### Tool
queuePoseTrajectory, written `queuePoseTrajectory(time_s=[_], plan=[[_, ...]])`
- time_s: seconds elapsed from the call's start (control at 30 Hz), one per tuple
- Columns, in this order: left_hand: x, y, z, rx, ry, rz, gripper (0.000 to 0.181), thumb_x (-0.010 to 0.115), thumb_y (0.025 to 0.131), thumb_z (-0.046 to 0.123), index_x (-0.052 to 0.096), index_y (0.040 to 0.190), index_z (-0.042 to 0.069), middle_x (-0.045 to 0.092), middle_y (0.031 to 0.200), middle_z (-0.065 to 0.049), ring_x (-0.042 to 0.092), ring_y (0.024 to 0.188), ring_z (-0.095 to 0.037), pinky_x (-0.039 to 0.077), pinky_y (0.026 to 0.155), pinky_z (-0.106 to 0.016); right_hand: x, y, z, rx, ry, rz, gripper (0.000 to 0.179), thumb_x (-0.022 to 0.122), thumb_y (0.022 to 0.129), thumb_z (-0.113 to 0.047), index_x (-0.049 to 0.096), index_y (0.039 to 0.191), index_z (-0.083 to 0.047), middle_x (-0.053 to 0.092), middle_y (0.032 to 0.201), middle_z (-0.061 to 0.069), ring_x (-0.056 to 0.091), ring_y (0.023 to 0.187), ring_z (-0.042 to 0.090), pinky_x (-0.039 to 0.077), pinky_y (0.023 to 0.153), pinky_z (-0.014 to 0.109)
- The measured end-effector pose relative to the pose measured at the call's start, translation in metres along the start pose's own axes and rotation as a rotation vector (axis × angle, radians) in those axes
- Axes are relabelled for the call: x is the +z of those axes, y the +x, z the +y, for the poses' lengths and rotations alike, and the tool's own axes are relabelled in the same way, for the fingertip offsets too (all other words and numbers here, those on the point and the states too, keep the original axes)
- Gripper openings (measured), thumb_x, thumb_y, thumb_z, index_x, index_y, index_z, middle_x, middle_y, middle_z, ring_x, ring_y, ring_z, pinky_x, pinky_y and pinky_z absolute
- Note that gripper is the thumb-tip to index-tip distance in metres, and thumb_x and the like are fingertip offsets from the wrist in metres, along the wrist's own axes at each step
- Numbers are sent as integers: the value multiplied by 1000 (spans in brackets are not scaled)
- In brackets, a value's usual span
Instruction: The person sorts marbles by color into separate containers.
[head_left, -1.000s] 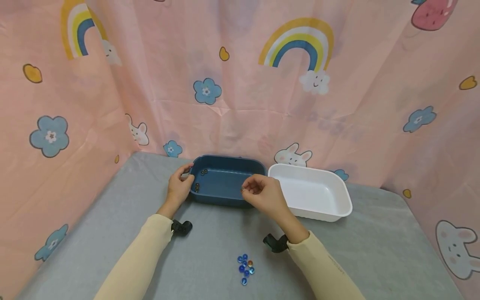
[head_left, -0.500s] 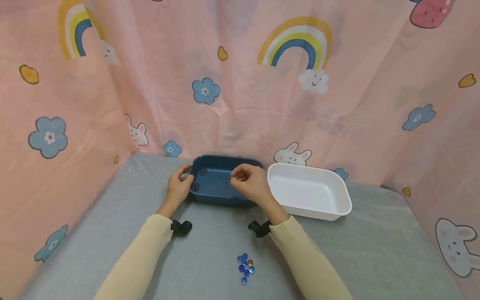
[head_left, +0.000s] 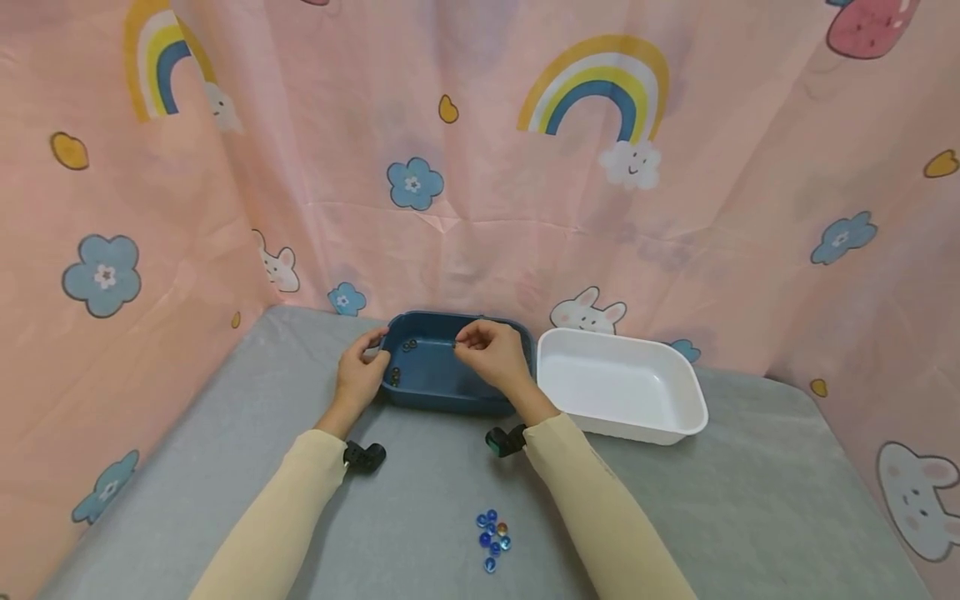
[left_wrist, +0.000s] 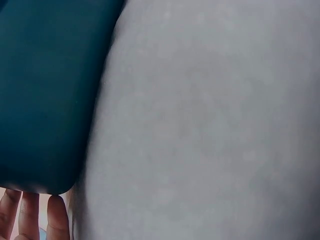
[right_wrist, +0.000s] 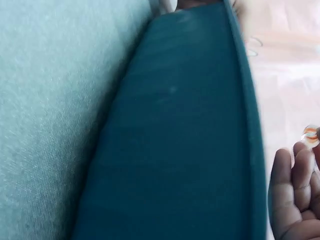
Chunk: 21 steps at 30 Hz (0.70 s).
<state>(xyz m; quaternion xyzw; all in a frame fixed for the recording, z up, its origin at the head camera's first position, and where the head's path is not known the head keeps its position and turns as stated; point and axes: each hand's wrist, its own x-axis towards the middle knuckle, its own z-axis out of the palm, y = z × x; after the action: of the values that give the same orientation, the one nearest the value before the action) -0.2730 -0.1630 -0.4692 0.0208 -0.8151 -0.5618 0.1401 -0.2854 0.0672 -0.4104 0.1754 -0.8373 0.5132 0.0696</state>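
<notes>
A dark blue tray [head_left: 427, 373] stands at the back of the grey table, with several small brownish marbles [head_left: 408, 344] towards its left end. My left hand [head_left: 358, 380] grips the tray's left end, and its fingertips [left_wrist: 57, 212] touch the outer wall in the left wrist view. Over the inside of the tray, my right hand [head_left: 495, 354] pinches a clear marble with an orange swirl [right_wrist: 311, 135]; in the head view the fingers nearly hide it. On the table in front lies a loose group of several blue marbles [head_left: 485, 540] and an orange one [head_left: 502, 528].
A white tray [head_left: 618, 387] stands right beside the blue tray's right end. Behind both hangs a pink printed curtain [head_left: 487, 242]. The grey cloth [head_left: 750, 500] covers the table. Each wrist wears a black camera [head_left: 365, 457].
My right hand has moved left and slightly away from me, from the tray's front right to over its inside, with the marble. The left hand has stayed on the tray.
</notes>
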Motion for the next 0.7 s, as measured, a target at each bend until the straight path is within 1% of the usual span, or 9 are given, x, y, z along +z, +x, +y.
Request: queuePoseTrajectory(time_s=[0.17,0.33,0.47,0.7], plan=[[-1,0,0,5,-2,2,42,53,90,9,59,131,13,59,127,-16,50,67,-14,42,56,-24,7,10,4,13,23,-14,6,70,82,-12,72,87,-9,71,81,7,64,69,15,52,65,26],[-1,0,0,-3,-3,-1,42,53,91,10,59,132,14,58,127,-15,50,67,-13,42,55,-24,12,20,11,42,7,-21,7,71,81,-13,72,87,-9,71,81,7,63,70,14,52,65,26],[-1,-1,0,-9,-7,-4,42,54,91,10,58,132,15,58,127,-14,50,67,-14,42,55,-25,16,23,20,57,-11,-36,7,71,81,-12,72,87,-8,71,81,7,63,69,13,52,65,25],[-1,0,0,-7,-17,-8,42,53,91,10,58,132,14,57,128,-14,51,68,-13,42,56,-25,22,25,34,30,-23,-45,7,72,81,-10,73,87,-7,71,79,8,62,67,12,52,63,24]])
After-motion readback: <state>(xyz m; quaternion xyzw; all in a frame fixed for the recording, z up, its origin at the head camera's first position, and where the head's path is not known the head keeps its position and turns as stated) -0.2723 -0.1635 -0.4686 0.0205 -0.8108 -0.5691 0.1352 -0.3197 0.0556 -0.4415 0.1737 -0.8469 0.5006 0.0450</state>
